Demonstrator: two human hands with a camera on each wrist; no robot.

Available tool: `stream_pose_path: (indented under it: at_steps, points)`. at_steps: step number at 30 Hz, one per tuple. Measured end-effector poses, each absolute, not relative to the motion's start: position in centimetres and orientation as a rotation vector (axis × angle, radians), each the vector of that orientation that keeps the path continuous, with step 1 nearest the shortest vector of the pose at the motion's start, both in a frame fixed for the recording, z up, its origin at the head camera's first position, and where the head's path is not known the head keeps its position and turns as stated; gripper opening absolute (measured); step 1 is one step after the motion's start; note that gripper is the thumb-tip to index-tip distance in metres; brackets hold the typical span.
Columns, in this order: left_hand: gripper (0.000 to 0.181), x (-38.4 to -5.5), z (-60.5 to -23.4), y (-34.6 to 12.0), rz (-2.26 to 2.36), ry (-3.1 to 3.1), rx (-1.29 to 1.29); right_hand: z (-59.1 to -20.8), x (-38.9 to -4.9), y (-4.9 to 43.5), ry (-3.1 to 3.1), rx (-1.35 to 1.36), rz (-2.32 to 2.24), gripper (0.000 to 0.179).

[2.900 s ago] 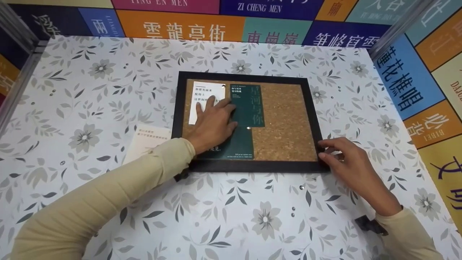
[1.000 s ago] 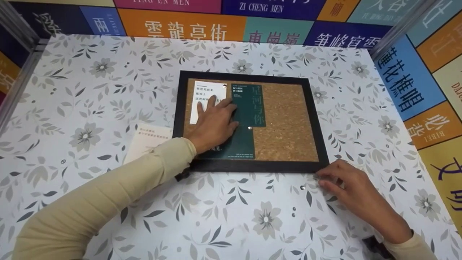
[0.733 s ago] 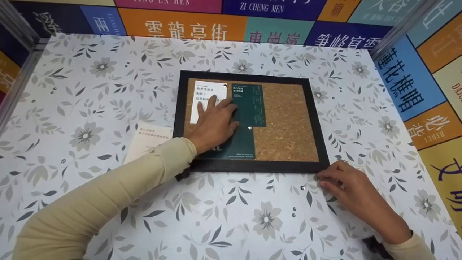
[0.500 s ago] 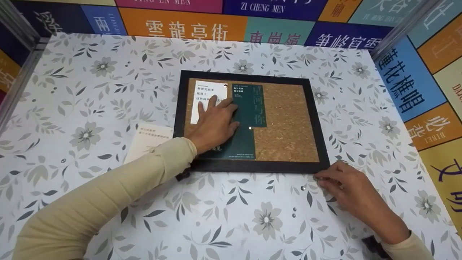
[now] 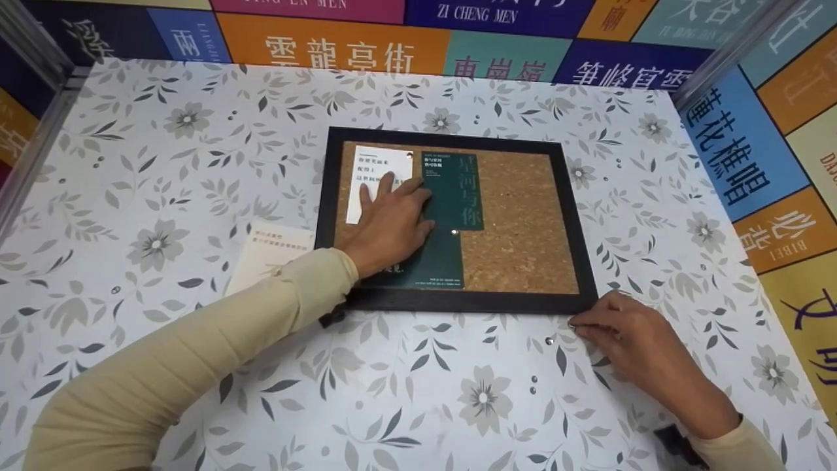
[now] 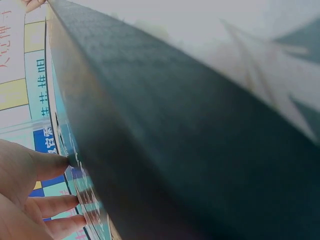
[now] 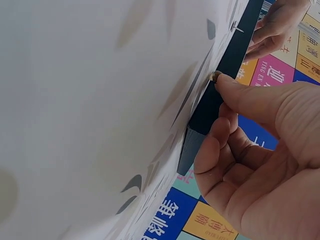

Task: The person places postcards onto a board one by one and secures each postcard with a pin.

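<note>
A black-framed cork board (image 5: 523, 222) lies on the table. My left hand (image 5: 389, 226) rests on it with fingers spread, across a white card (image 5: 366, 167) and two dark green cards, an upper one (image 5: 461, 190) and a lower one (image 5: 444, 261). The hand covers parts of all three. Pins show at the white card's top right corner and at the lower green card's upper right. By the frame's lower right corner, my right hand (image 5: 631, 333) pinches a small brassy thumbtack (image 7: 216, 77) between thumb and finger, close to the tabletop.
Another thumbtack (image 5: 548, 341) lies on the table below the frame, its point showing in the right wrist view. A cream card (image 5: 268, 252) lies left of the board, partly under the left sleeve. Colourful lettered panels (image 5: 340, 52) stand behind the table.
My right hand has moved from the frame's right edge down to its lower right corner, and its fingers have closed on a thumbtack. My left hand has stayed in place.
</note>
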State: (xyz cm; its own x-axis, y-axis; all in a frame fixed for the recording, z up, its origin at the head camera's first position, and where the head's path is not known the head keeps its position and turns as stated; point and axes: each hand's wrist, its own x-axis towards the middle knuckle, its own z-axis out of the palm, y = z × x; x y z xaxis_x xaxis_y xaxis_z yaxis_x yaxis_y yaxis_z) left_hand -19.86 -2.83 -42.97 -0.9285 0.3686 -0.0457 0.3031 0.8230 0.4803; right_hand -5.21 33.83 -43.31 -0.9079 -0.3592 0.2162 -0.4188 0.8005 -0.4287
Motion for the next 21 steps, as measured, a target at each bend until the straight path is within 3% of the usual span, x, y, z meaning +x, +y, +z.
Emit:
stream_pose_path:
  at_steps: [21]
  points:
    - [0.055,-19.84,-42.95,-2.83,0.693,2.877,0.53,-43.46,-5.28,33.45,-2.898,0.608,0.667,0.032]
